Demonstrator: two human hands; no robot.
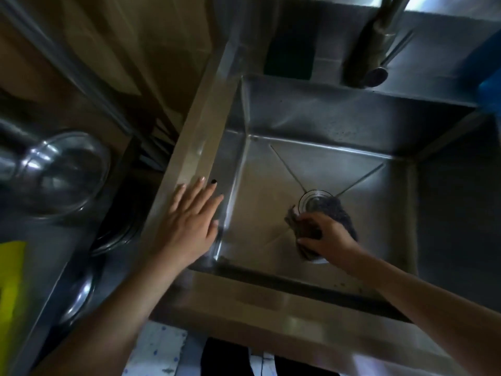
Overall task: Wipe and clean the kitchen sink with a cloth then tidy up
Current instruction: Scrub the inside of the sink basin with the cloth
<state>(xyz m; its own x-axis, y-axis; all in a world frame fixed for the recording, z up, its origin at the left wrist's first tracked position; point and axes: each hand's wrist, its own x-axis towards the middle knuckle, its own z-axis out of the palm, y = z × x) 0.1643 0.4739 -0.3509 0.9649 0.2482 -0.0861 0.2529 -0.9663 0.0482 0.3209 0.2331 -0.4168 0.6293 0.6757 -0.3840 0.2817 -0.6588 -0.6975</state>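
Note:
A square stainless steel sink [311,118] fills the middle of the view, with a round drain [311,199] in its floor. My right hand [328,236] is down in the basin and grips a dark grey cloth [343,213], pressed on the sink floor partly over the drain. My left hand [189,218] lies flat with straight fingers on the sink's left rim, near the front left corner. It holds nothing.
A steel faucet [379,42] stands behind the basin. A dark sponge [290,55] lies on the back ledge. Glass and steel bowls [62,172] sit on the left counter beside something yellow [10,280]. A blue object [490,77] is at the right edge.

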